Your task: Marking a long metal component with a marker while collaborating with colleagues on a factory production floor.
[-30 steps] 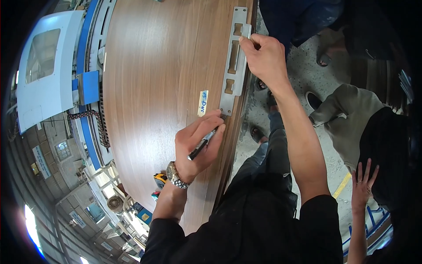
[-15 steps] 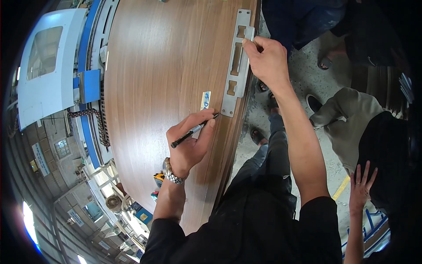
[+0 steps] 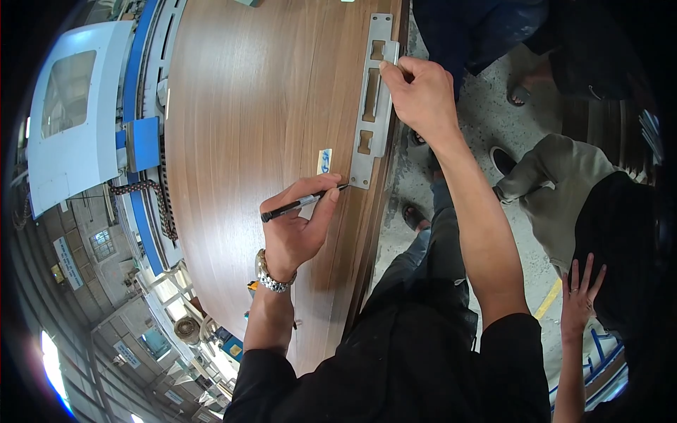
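A long flat metal strike plate point(image 3: 357, 158), with rectangular cutouts and small holes at its ends, lies along the right edge of a brown wood-grain panel point(image 3: 240, 106). My right hand point(image 3: 425, 95) pinches the plate's raised lip on its outer side, thumb on top of the metal. In my left hand point(image 3: 296, 222) is a black pen point(image 3: 285, 209), held in a writing grip. Its tip meets the near left corner of the plate, beside a small hole. Left of the plate, a pale label point(image 3: 324, 161) with blue handwriting is stuck on the panel.
Behind my left wrist, a yellow and black object point(image 3: 252, 286) is partly hidden on the panel. A blue and white machine point(image 3: 144, 144) stands along the left. People stand at the right; one person's hand point(image 3: 580, 299) hangs at the lower right.
The pen leans lower, its back end swung to the left, while its tip stays near the plate's corner. Panel, plate and both hands appear slightly further left in the picture.
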Demonstrator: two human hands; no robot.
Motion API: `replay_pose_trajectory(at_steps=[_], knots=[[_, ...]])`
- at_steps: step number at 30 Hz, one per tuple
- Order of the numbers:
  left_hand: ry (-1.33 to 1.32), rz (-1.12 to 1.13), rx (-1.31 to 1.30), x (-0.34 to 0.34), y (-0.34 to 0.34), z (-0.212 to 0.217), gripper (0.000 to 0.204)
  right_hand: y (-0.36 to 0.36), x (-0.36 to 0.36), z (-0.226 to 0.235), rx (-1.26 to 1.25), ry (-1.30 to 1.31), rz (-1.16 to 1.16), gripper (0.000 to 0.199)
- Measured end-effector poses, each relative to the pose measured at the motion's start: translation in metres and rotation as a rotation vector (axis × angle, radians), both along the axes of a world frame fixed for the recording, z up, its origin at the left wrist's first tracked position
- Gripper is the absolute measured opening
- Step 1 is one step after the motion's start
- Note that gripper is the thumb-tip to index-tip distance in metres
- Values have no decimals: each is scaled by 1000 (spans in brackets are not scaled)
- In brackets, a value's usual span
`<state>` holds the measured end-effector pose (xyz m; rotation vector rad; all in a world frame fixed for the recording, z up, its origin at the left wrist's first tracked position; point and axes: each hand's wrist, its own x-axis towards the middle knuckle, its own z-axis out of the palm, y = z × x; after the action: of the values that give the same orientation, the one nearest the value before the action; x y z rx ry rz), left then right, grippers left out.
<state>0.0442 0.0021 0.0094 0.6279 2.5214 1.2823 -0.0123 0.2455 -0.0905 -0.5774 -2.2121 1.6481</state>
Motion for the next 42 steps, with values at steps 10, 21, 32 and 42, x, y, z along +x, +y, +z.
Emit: replay_pose_trajectory(at_steps=[10, 21, 32, 42], knots=[[26, 8, -1, -3, 1, -1, 14, -1, -1, 3, 13, -8, 7, 47], [185, 10, 17, -51, 39, -8, 9, 0, 0, 6, 10, -32, 30, 46], [191, 56, -120, -93, 63, -8, 16, 0, -2, 8, -70, -41, 44, 43], [230, 54, 40, -58, 40, -8, 8, -2, -1, 10, -77, 44, 78, 49]])
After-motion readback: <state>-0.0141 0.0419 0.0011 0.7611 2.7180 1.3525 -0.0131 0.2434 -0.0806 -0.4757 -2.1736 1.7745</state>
